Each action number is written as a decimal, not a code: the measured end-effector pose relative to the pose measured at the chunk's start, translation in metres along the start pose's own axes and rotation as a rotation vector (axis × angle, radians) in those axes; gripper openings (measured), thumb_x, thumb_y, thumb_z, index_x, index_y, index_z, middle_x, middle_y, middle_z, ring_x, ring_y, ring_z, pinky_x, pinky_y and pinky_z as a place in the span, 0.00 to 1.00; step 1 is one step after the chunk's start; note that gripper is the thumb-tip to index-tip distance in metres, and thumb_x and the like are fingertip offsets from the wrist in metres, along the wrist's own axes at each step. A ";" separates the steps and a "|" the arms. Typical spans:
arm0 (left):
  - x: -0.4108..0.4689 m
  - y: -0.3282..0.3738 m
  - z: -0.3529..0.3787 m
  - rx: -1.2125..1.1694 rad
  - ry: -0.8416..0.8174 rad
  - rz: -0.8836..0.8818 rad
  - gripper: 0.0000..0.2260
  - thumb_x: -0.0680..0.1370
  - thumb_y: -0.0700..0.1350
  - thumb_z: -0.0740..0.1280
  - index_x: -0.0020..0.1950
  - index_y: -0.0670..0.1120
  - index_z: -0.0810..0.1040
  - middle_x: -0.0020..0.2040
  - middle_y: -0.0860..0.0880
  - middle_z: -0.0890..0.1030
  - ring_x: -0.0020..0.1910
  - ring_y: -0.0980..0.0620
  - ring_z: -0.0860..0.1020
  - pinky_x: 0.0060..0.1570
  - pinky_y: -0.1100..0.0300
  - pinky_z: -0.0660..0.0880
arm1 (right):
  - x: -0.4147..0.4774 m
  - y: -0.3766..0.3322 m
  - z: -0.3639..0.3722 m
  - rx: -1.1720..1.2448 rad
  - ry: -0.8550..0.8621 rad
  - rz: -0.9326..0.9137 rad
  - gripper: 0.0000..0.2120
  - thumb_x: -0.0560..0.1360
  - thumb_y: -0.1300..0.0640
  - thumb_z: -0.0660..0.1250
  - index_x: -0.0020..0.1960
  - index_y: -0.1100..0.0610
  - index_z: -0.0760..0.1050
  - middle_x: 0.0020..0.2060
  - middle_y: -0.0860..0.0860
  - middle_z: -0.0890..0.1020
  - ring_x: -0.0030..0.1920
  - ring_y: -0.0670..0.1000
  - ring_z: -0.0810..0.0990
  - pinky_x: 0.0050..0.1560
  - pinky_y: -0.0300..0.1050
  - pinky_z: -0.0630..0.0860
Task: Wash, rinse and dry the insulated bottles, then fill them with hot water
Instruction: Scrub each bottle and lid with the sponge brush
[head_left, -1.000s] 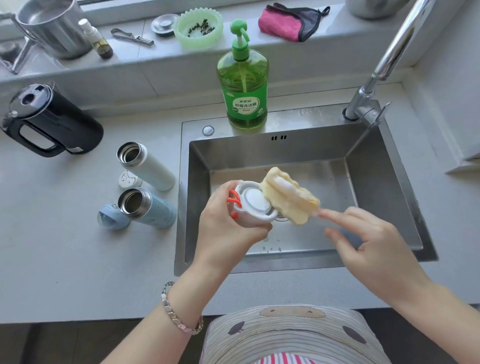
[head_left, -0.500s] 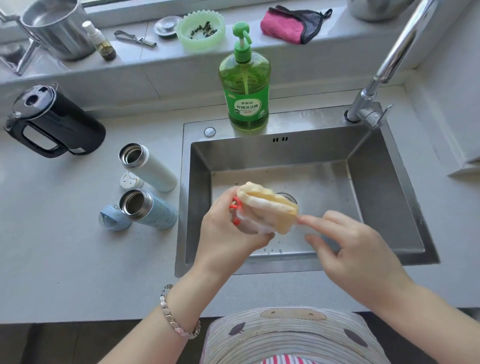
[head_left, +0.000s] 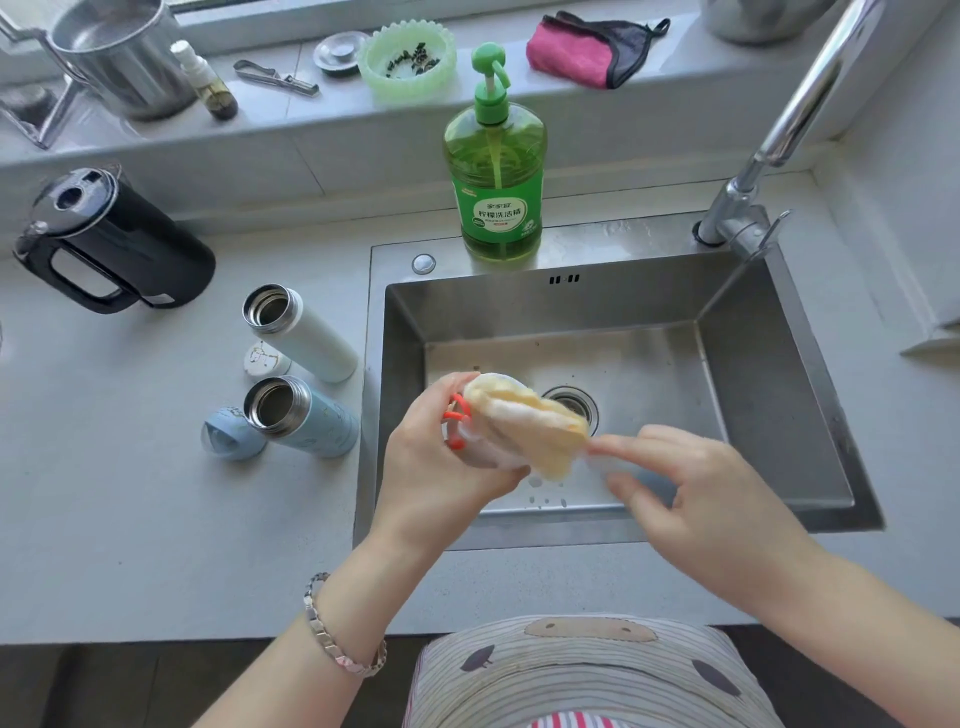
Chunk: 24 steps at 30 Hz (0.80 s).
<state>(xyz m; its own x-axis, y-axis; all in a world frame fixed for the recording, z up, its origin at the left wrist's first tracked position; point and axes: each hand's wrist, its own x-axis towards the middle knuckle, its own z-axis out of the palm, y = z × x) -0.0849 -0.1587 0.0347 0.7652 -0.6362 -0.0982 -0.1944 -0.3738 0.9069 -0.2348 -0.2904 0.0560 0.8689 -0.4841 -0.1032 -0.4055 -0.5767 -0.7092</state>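
Sink rim (head_left: 623, 244): green soap bottle (head_left: 494, 176) reads 柠檬洗洁精.

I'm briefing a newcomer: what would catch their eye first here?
Over the steel sink, the left hand grips a white lid while the right hand pinches a yellow sponge against it. Behind stands a tall green soap bottle. Left on the counter stand an open white bottle and blue bottle near a black kettle.

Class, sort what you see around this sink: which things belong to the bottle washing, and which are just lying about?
For the job: sponge, lid, white bottle, blue bottle, soap, kettle, sink, tap.
Lying about: green bowl, metal pot, metal tool, small bottle.
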 end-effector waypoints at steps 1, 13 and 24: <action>-0.001 0.000 0.000 0.015 -0.019 0.018 0.28 0.56 0.42 0.80 0.50 0.62 0.75 0.47 0.57 0.81 0.46 0.59 0.78 0.44 0.70 0.74 | 0.004 0.003 -0.002 0.000 0.014 0.042 0.12 0.73 0.59 0.67 0.54 0.48 0.81 0.31 0.39 0.72 0.28 0.37 0.72 0.33 0.27 0.64; 0.006 -0.004 -0.005 -0.048 0.065 -0.054 0.26 0.57 0.41 0.80 0.50 0.58 0.77 0.46 0.58 0.82 0.45 0.61 0.78 0.45 0.71 0.73 | 0.012 0.000 -0.005 0.011 -0.032 0.112 0.14 0.73 0.61 0.67 0.55 0.47 0.80 0.33 0.35 0.73 0.31 0.32 0.72 0.34 0.28 0.66; 0.003 -0.013 -0.001 -0.058 0.085 -0.141 0.25 0.59 0.37 0.80 0.48 0.58 0.77 0.45 0.59 0.82 0.43 0.65 0.78 0.44 0.72 0.74 | -0.005 -0.002 -0.002 0.046 -0.083 0.090 0.14 0.72 0.63 0.68 0.54 0.49 0.81 0.31 0.31 0.75 0.31 0.31 0.73 0.36 0.23 0.64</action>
<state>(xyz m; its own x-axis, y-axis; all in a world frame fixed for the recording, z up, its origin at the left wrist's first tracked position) -0.0795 -0.1554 0.0232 0.8320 -0.5201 -0.1932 -0.0478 -0.4140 0.9090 -0.2396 -0.2885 0.0594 0.8508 -0.4756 -0.2236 -0.4711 -0.5016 -0.7256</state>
